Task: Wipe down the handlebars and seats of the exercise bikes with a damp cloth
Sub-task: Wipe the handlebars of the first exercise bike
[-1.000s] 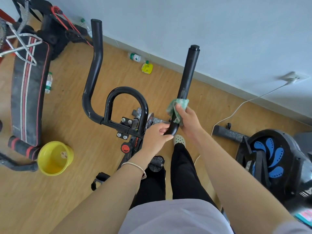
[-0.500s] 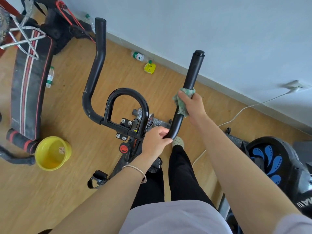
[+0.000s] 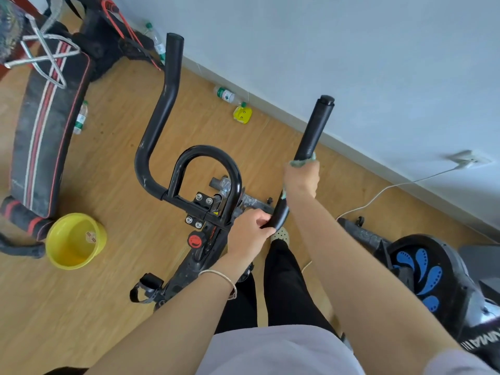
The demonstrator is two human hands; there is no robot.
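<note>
A black exercise bike stands below me with two upright handlebar arms and a looped centre bar (image 3: 208, 158). My right hand (image 3: 301, 180) is wrapped around the right handlebar (image 3: 315, 125) about halfway up, with a green cloth (image 3: 303, 159) squeezed between palm and bar; only the cloth's edges show. My left hand (image 3: 250, 234) grips the lower bend of that same bar near the stem. The left handlebar (image 3: 165, 104) is untouched. The seat is hidden beneath my body.
A yellow bucket (image 3: 74, 240) sits on the wooden floor at the left, beside a black sit-up bench (image 3: 46, 131). Plastic bottles (image 3: 224, 94) and a yellow object (image 3: 242, 114) lie by the wall. Another machine with a blue-patterned wheel (image 3: 422, 272) stands at the right, near a white cable (image 3: 392, 186).
My right hand has slid the cloth upward along the right handlebar. My left hand has kept its hold on the lower bend.
</note>
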